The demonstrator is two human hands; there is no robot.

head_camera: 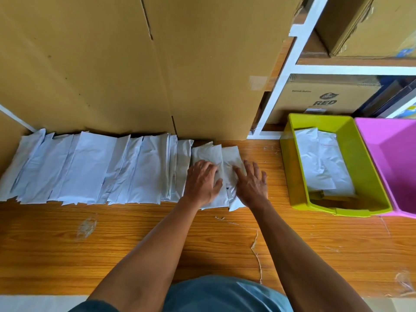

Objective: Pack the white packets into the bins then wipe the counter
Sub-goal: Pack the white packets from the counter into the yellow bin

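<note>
i'm watching both hands working at the end of the row of white packets (90, 167) nearest the green bin (292, 167). the left hand (202, 181) is lying flat, fingers relaxed, pressing on one packet; the right hand (252, 183) is resting spread on the last packet beside it, gripping nothing yet. the row is sitting on the worktop (157, 239), well to the bin's left, and a few packets are already lying inside the bin. to do this well, i'm judging they should be gathering the two end packets squarely together, lifting them without dragging the neighbours, and laying them flat on the pile.
</note>
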